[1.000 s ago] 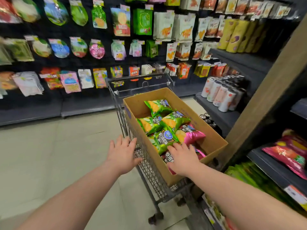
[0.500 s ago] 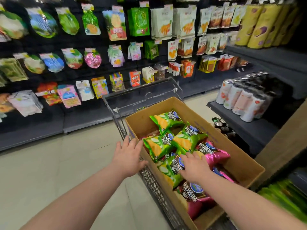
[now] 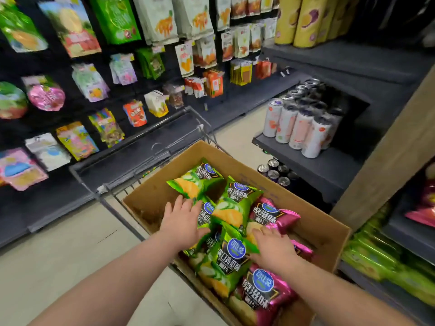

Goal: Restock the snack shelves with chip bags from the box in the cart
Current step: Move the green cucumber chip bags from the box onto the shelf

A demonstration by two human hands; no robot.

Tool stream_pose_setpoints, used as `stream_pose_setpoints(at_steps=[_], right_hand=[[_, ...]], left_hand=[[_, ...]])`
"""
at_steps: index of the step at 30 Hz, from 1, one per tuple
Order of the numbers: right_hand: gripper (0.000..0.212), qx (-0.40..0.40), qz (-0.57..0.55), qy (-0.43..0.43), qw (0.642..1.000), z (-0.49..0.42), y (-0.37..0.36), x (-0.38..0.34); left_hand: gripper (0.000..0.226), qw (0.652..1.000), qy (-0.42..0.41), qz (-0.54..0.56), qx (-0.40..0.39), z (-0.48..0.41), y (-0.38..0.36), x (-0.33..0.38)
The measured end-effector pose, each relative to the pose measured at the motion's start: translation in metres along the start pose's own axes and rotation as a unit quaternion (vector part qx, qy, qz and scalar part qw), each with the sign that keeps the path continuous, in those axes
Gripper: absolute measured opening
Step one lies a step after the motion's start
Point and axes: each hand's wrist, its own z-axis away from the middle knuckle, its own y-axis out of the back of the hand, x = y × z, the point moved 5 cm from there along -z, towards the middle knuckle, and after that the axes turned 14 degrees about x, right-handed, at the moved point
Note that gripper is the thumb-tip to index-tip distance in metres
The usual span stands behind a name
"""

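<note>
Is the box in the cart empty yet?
No, far from empty: green chip bags and pink chip bags fill the cardboard box.

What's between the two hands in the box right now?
Green chip bags fill the gap between left hand and right hand, inside the box. Head view shows it.

The left hand [image 3: 182, 221] has left the cart [image 3: 141, 158] rim outside the box's [image 3: 329, 234] left wall. It has come inside the box and now lies flat, fingers spread, on a green bag [image 3: 207, 217] near that wall. The right hand [image 3: 270, 245] has slid from the bags at the box's near edge toward its middle, resting flat beside the pink bag [image 3: 275, 212], and the head has moved in closer over the box.
</note>
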Motion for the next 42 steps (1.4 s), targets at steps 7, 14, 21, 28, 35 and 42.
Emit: stream_pose_setpoints(at_steps=[7, 14, 21, 28, 35, 42], right_hand=[[0.077, -0.039, -0.040, -0.130, 0.990, 0.017, -0.027, 0.029], [0.075, -0.090, -0.106, -0.277, 0.951, 0.017, -0.048, 0.014], [0.080, 0.003, -0.379, -0.493, 0.783, 0.018, -0.084, -0.003], [0.076, 0.104, -0.514, -0.612, 0.591, 0.031, -0.113, -0.031], [0.075, -0.011, -0.559, -0.558, 0.613, 0.028, -0.119, -0.050], [0.079, -0.011, -0.580, -0.526, 0.622, 0.022, -0.117, -0.059]], left_hand=[[0.085, 0.994, -0.097, 0.029, -0.042, -0.059, -0.041, 0.041], [0.087, 0.979, -0.176, 0.075, -0.068, -0.118, -0.069, 0.054], [0.092, 0.943, -0.036, 0.277, -0.179, -0.153, -0.098, 0.048], [0.080, 0.848, 0.136, 0.444, -0.256, -0.161, -0.126, 0.047], [0.080, 0.787, 0.186, 0.505, -0.300, -0.163, -0.137, 0.050], [0.078, 0.775, 0.177, 0.539, -0.278, -0.161, -0.125, 0.050]])
